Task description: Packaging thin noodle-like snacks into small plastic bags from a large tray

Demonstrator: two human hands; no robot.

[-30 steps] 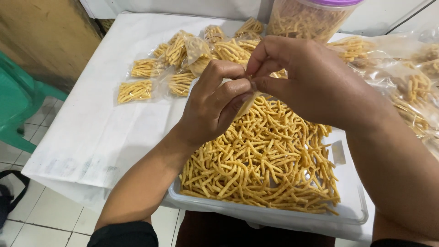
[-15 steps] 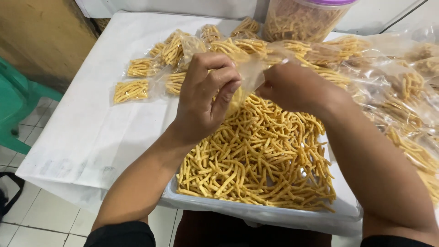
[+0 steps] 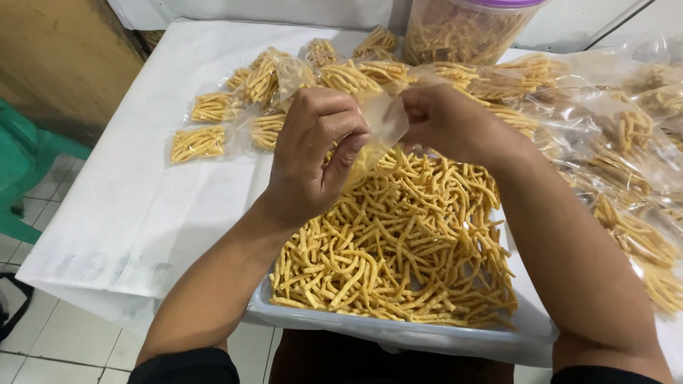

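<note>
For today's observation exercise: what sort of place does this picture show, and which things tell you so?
Probably a small home snack-packing spot: a pale plastic tray heaped with yellow fried snack sticks, small filled clear bags on a white-covered table, and a tiled floor.

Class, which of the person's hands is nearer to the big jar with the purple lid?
Right. The right hand is just below the jar; the left hand is farther down-left.

Jar (image 3: 462, 28) cut off at top edge, tray (image 3: 398, 331) mostly hidden under sticks (image 3: 398, 242) (right hand (image 3: 445, 121) fingertips unseen).
</note>
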